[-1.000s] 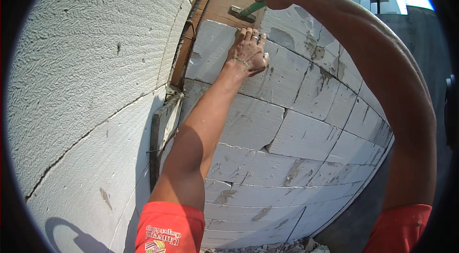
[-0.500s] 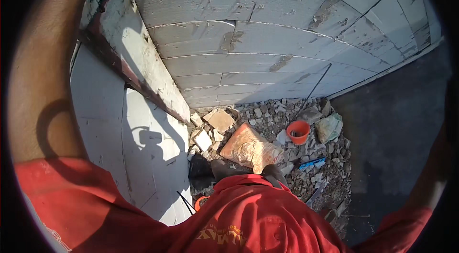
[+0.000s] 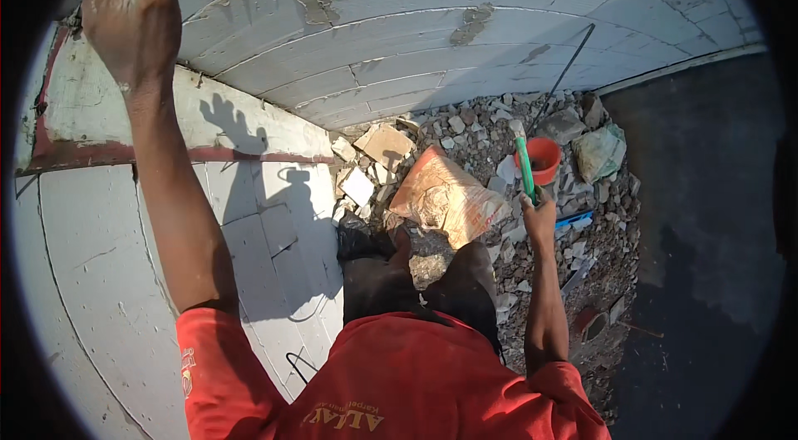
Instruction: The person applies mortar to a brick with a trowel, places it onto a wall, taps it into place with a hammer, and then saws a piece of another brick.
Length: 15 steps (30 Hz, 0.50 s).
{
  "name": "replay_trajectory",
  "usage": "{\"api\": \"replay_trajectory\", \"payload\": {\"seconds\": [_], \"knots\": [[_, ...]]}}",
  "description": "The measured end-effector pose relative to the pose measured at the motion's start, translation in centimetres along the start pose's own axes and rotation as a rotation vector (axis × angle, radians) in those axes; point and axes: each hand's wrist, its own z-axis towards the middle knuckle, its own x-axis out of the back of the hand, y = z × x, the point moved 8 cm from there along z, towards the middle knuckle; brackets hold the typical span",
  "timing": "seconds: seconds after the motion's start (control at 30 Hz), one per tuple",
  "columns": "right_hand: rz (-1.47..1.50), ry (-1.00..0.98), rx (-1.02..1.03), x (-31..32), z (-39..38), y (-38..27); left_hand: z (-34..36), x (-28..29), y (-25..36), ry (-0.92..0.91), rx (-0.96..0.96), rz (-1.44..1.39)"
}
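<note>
My left hand is raised at the upper left, in front of the block wall. Its fingers stretch upward and are partly cut off by the picture's edge; its shadow shows them spread. Whether it touches the wall I cannot tell. At the right, my right hand grips a hammer by its green handle, held upright in front of an orange bucket. The hammer's head is small and hard to see here, but a T-shaped shadow falls on the rubble.
A torn, dusty sack lies on rubble before my legs. Nearby are a pale bundled bag, a blue tool and a thin rod leaning on the wall. A white wall stands close on my left.
My view has shifted, and both hands have come into sight. The hammer now shows in my right hand; before, only my forearms were visible, at the picture's sides.
</note>
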Motion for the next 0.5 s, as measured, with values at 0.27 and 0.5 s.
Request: {"api": "replay_trajectory", "payload": {"seconds": [0.27,0.5], "knots": [[-0.343,-0.181,-0.267,-14.8,8.6,22.5,-72.0,11.2,4.3,-1.243,1.514,0.216],[-0.583,-0.405,-0.091,-25.6,22.2,34.5,-79.6,8.3,12.2,-1.157,1.805,0.404]]}}
